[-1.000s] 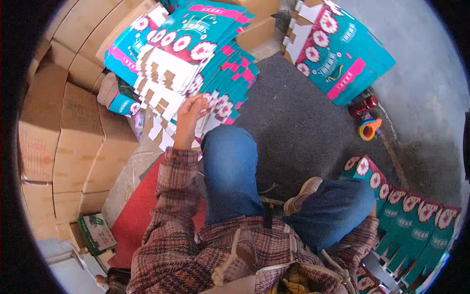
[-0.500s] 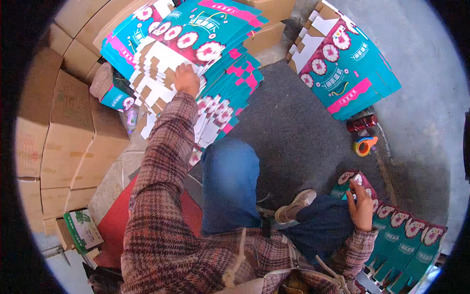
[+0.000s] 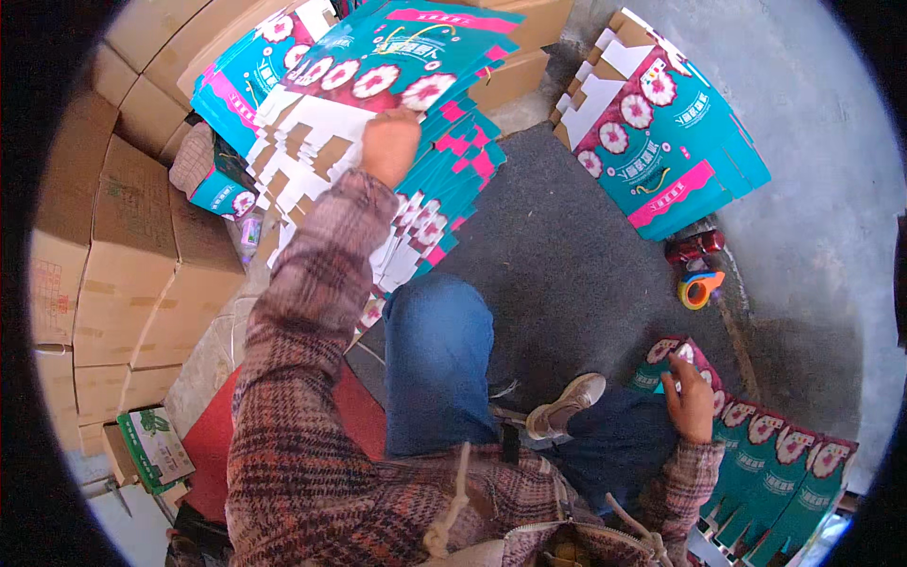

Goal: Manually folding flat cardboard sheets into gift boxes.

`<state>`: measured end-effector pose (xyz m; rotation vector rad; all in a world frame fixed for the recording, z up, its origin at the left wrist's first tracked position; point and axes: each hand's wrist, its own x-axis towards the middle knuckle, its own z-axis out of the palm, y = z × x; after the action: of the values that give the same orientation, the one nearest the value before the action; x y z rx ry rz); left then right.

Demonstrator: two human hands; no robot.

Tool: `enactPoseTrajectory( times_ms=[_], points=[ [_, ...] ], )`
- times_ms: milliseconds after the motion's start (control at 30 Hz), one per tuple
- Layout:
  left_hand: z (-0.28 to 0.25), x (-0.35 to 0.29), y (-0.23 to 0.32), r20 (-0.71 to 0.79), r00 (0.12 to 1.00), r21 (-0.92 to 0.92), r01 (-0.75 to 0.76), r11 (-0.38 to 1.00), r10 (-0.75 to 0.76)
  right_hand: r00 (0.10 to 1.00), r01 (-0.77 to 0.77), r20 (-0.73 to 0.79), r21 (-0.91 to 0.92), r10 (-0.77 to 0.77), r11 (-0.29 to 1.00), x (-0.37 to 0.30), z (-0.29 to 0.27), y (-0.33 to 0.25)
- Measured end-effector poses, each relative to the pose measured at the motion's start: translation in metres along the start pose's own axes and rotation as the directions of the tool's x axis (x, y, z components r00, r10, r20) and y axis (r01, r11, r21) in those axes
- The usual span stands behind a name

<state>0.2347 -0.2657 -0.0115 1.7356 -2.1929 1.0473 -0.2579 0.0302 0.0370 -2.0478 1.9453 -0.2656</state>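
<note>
My left hand [image 3: 392, 146] grips the near edge of the top flat printed carton [image 3: 345, 61] on a fanned pile, fingers closed on it. The carton is teal with a pink band, round white-and-maroon pictures and a cord handle. White and brown die-cut flaps [image 3: 307, 132] of the pile show beside my wrist. At lower right my right hand [image 3: 692, 402] hovers by my knee, fingers loosely curled with thumb and forefinger apart. It is nearest to a row of teal carton pieces [image 3: 779, 472] with maroon ends; I see nothing held in it.
A second stack of flat cartons [image 3: 652, 142] lies at the far right. Near it are a dark red bottle [image 3: 694, 247] and an orange tape dispenser [image 3: 699, 289]. Brown cardboard boxes [image 3: 123, 255] are piled along the left. A green-and-white box [image 3: 156, 444] sits at lower left.
My left hand has moved right along the pile's near edge, and the top carton has shifted slightly right with it. My right hand has barely moved.
</note>
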Motion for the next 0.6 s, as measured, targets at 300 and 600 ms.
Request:
enactPoseTrajectory(
  times_ms=[300, 600],
  points=[
    [-0.235, -0.081, 0.084, 0.083, 0.968, -0.423, -0.179, 0.888, 0.235, 0.874, -0.316, 0.347, 0.938, -0.341, 0.143, 0.112, 0.046, -0.154],
    [-0.286, -0.131, 0.074, 0.075, 0.881, -0.902, -0.14, 0.409, 0.468, 0.991, -0.095, 0.063, 0.952, -0.119, -0.291, 0.101, 0.092, -0.184]
  ],
)
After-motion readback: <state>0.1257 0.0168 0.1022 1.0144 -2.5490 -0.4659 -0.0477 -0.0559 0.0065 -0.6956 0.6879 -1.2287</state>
